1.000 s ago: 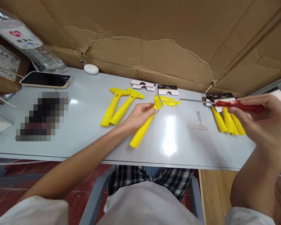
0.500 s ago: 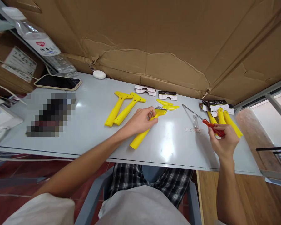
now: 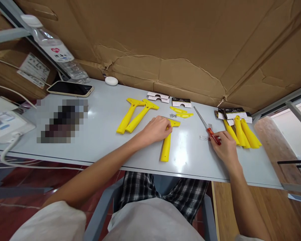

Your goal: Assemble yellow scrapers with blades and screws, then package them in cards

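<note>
My left hand [image 3: 157, 130] is closed round the neck of a yellow T-shaped scraper handle [image 3: 166, 149], whose grip end points toward me. Part of its head is hidden by my fingers. A small pile of screws [image 3: 173, 115] lies just beyond that head, beside two curved yellow scraper pieces [image 3: 182, 115]. In my right hand [image 3: 225, 147] is a screwdriver with a red handle [image 3: 212, 135], its long shaft pointing away and to the left. A clear T-shaped plastic piece [image 3: 204, 137] lies partly hidden beneath the screwdriver handle.
Two more yellow scraper handles [image 3: 139, 119] lie left of centre. Folded cards [image 3: 181, 102] sit along the cardboard wall. Several carded yellow handles [image 3: 251, 135] lie on the right. A phone [image 3: 70, 88], a bottle [image 3: 59, 52] and a white oval object [image 3: 111, 81] are at the back left.
The scraper handle in my left hand has swung from slanted to nearly straight toward me. My right hand and the screwdriver have moved left and down toward the table.
</note>
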A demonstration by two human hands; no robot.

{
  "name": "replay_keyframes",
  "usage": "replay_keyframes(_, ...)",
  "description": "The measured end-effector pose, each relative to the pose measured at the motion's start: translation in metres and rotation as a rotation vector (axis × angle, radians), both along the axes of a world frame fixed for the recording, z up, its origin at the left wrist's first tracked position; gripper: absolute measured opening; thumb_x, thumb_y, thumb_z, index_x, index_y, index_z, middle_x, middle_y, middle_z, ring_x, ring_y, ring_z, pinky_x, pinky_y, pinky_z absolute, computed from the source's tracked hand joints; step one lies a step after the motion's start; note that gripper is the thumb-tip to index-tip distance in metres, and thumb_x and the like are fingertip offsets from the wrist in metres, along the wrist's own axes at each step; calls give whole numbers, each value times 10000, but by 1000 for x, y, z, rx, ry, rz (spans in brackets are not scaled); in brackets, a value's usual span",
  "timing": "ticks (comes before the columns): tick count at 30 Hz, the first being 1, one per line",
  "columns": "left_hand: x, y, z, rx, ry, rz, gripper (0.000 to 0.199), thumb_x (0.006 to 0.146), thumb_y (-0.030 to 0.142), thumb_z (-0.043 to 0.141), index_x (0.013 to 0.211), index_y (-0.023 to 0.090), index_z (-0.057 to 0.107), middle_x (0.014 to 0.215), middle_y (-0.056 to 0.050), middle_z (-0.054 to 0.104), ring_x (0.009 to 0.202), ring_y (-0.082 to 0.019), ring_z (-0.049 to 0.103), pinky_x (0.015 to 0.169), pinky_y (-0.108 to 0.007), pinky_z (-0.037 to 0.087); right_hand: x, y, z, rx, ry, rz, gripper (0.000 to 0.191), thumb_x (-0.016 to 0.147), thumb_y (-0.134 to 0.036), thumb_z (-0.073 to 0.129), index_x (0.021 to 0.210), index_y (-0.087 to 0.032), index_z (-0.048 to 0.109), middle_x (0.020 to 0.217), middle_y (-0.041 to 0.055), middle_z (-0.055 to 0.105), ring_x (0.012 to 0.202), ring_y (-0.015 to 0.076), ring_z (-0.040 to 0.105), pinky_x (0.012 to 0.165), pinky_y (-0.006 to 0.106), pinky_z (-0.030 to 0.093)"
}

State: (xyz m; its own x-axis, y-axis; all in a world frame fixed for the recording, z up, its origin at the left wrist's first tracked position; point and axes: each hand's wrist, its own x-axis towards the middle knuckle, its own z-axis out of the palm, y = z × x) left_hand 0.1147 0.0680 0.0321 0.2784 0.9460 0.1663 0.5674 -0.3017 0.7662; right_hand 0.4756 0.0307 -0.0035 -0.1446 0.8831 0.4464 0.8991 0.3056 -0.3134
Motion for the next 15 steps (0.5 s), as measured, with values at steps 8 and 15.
replay_keyframes(8,14,12,12,-6,343,-35,191,917,219,639,869,202,823,826,-103,770,730,-284,657,736,-384,471,-36,17,17,58,-186,61,186,1012,-308,588,964,-211,739,1091,139,732,1010,303,684,893,454,559)
replay_keyframes(15,-9,19,26,155,592,67,336,1039,291,511,985,157,814,926,-146,789,831,-310,732,777,-430,545,-101,38,14,-29,-183,300,355,1085,-290,473,1266,-149,744,1279,169,770,1239,334,702,1103,510,572)
